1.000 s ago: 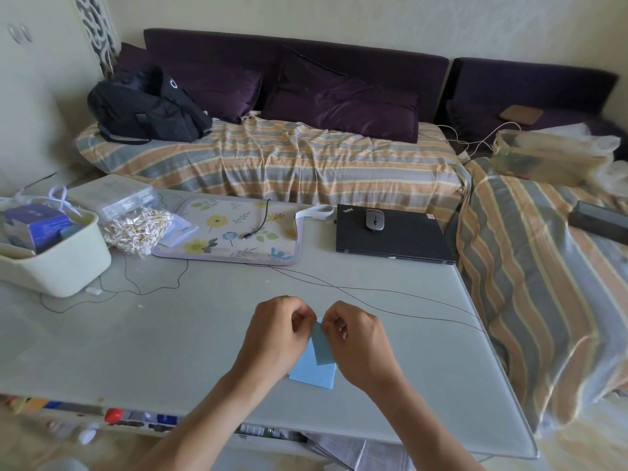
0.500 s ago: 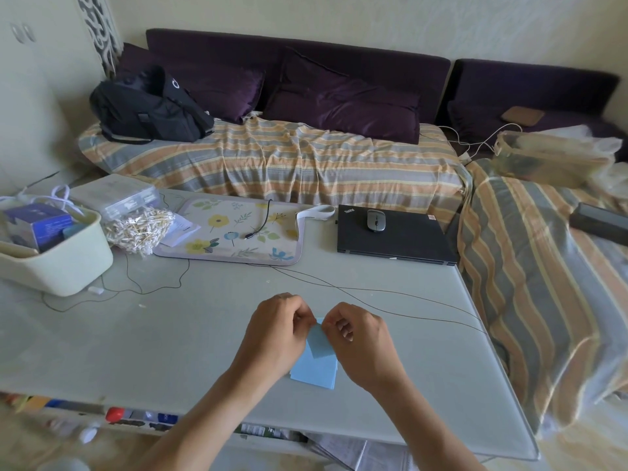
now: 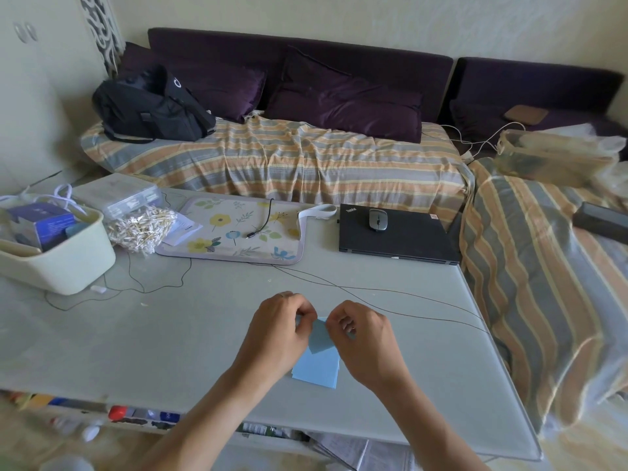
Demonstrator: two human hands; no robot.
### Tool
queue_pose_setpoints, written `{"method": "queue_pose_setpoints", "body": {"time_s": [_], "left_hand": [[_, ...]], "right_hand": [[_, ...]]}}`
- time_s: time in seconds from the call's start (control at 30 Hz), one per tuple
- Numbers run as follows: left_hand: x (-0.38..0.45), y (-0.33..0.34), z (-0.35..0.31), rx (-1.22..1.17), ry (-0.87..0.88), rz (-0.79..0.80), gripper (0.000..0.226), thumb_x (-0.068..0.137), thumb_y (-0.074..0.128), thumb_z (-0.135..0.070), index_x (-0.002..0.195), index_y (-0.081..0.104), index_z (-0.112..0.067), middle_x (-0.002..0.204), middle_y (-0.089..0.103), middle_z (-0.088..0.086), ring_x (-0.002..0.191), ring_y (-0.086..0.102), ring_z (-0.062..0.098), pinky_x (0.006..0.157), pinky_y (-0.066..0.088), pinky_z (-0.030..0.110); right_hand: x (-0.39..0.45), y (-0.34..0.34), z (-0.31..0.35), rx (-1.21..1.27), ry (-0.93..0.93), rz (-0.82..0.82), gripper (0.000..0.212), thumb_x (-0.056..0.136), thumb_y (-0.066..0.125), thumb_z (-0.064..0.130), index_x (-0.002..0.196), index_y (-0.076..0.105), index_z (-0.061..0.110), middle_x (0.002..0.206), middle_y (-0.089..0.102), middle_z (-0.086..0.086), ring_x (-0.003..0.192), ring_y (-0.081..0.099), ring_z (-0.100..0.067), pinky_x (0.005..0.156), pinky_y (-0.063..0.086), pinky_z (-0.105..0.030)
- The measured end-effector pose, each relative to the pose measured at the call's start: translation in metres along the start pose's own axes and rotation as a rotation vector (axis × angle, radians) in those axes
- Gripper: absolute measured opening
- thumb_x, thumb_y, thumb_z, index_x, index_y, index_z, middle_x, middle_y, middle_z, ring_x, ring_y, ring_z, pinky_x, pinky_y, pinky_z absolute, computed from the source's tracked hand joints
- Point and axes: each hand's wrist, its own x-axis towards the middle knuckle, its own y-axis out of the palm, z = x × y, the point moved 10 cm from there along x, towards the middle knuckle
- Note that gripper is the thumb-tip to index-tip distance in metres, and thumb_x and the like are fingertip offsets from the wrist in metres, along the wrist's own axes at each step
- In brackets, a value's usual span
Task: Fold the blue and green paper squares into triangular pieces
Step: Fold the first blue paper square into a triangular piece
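A small piece of blue paper [image 3: 321,338] is pinched between my left hand [image 3: 277,334] and my right hand [image 3: 365,338], just above the table's front middle. Both hands have curled fingers on its upper corners. Under it a small stack of blue paper squares [image 3: 316,372] lies flat on the pale table [image 3: 170,334]. No green paper shows in this view.
Thin black wires [image 3: 390,294] cross the table behind my hands. A closed black laptop [image 3: 397,239] with a mouse [image 3: 378,219] sits at the back right, a floral pad [image 3: 234,232] at the back middle, a cream bin [image 3: 57,256] at the left. A striped sofa lies beyond.
The blue piece has tilted and dropped a little between my fingers. My hands have stayed over the stack, moved slightly apart.
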Motion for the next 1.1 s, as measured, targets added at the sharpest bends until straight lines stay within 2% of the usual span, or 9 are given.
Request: {"method": "queue_pose_setpoints", "body": {"time_s": [0.2, 0.3, 0.43, 0.53, 0.63, 0.7, 0.93, 1.03, 1.1], "left_hand": [[-0.001, 0.009, 0.004, -0.043, -0.028, 0.11, 0.005, 0.089, 0.07, -0.023, 0.087, 0.074, -0.025, 0.086, 0.07, -0.015, 0.083, 0.065, 0.004, 0.075, 0.055, 0.03], [-0.002, 0.005, 0.002, -0.032, -0.039, 0.078, 0.01, 0.088, 0.071, -0.02, 0.08, 0.073, -0.025, 0.08, 0.07, -0.015, 0.079, 0.064, 0.004, 0.071, 0.053, 0.028], [-0.001, -0.007, 0.003, 0.002, -0.053, -0.022, 0.013, 0.085, 0.071, -0.015, 0.075, 0.071, -0.024, 0.074, 0.066, -0.015, 0.073, 0.063, 0.005, 0.065, 0.048, 0.022], [-0.002, -0.002, 0.002, 0.001, -0.054, 0.031, 0.011, 0.085, 0.07, -0.017, 0.078, 0.071, -0.025, 0.078, 0.068, -0.014, 0.075, 0.063, 0.003, 0.065, 0.046, 0.018], [-0.003, 0.006, -0.002, 0.012, -0.019, 0.107, 0.007, 0.086, 0.07, -0.021, 0.084, 0.074, -0.026, 0.084, 0.07, -0.015, 0.081, 0.065, 0.003, 0.073, 0.053, 0.026], [-0.004, 0.006, -0.003, 0.023, -0.018, 0.11, 0.008, 0.086, 0.069, -0.022, 0.082, 0.074, -0.026, 0.081, 0.07, -0.015, 0.079, 0.065, 0.004, 0.073, 0.056, 0.031], [-0.002, -0.008, 0.002, 0.041, -0.086, -0.013, 0.011, 0.083, 0.07, -0.019, 0.074, 0.072, -0.025, 0.075, 0.068, -0.013, 0.073, 0.064, 0.006, 0.067, 0.054, 0.029], [-0.002, -0.004, 0.001, 0.072, -0.078, 0.028, 0.009, 0.085, 0.068, -0.02, 0.077, 0.071, -0.024, 0.077, 0.069, -0.012, 0.074, 0.065, 0.008, 0.067, 0.052, 0.027], [-0.003, -0.001, 0.0, 0.141, -0.058, 0.068, 0.007, 0.085, 0.066, -0.025, 0.08, 0.071, -0.026, 0.081, 0.071, -0.013, 0.079, 0.067, 0.009, 0.075, 0.051, 0.028]], "right_hand": [[-0.003, 0.003, 0.004, -0.031, -0.052, 0.018, 0.012, 0.09, 0.063, 0.011, 0.081, 0.067, 0.016, 0.076, 0.065, 0.005, 0.072, 0.057, -0.014, 0.065, 0.045, -0.022], [-0.003, 0.004, 0.001, 0.001, -0.019, 0.025, 0.011, 0.091, 0.065, 0.013, 0.081, 0.068, 0.016, 0.076, 0.067, 0.005, 0.074, 0.059, -0.013, 0.066, 0.047, -0.022], [-0.002, -0.002, -0.004, 0.02, 0.033, -0.003, 0.015, 0.091, 0.066, 0.013, 0.077, 0.066, 0.016, 0.071, 0.065, 0.006, 0.073, 0.058, -0.009, 0.063, 0.043, -0.013], [-0.003, -0.001, 0.001, -0.015, -0.012, -0.007, 0.016, 0.091, 0.064, 0.009, 0.076, 0.064, 0.016, 0.071, 0.063, 0.004, 0.068, 0.056, -0.012, 0.061, 0.042, -0.015], [-0.005, 0.004, 0.007, -0.036, -0.075, 0.017, 0.015, 0.089, 0.064, 0.006, 0.077, 0.066, 0.016, 0.072, 0.063, 0.005, 0.073, 0.056, -0.014, 0.062, 0.042, -0.016], [-0.005, 0.005, 0.008, -0.033, -0.079, 0.024, 0.015, 0.087, 0.064, 0.006, 0.078, 0.067, 0.017, 0.072, 0.064, 0.006, 0.075, 0.057, -0.01, 0.062, 0.042, -0.014], [-0.003, -0.001, 0.0, 0.012, 0.026, -0.009, 0.017, 0.088, 0.065, 0.009, 0.075, 0.064, 0.019, 0.07, 0.064, 0.006, 0.075, 0.06, -0.009, 0.061, 0.043, -0.01], [-0.004, 0.001, 0.004, -0.046, -0.032, -0.022, 0.015, 0.087, 0.064, 0.005, 0.076, 0.064, 0.015, 0.069, 0.063, 0.005, 0.064, 0.055, -0.012, 0.059, 0.042, -0.015], [-0.005, 0.004, 0.007, -0.071, -0.068, 0.002, 0.014, 0.087, 0.063, 0.004, 0.076, 0.065, 0.014, 0.07, 0.064, 0.005, 0.065, 0.056, -0.013, 0.06, 0.044, -0.019]]}}
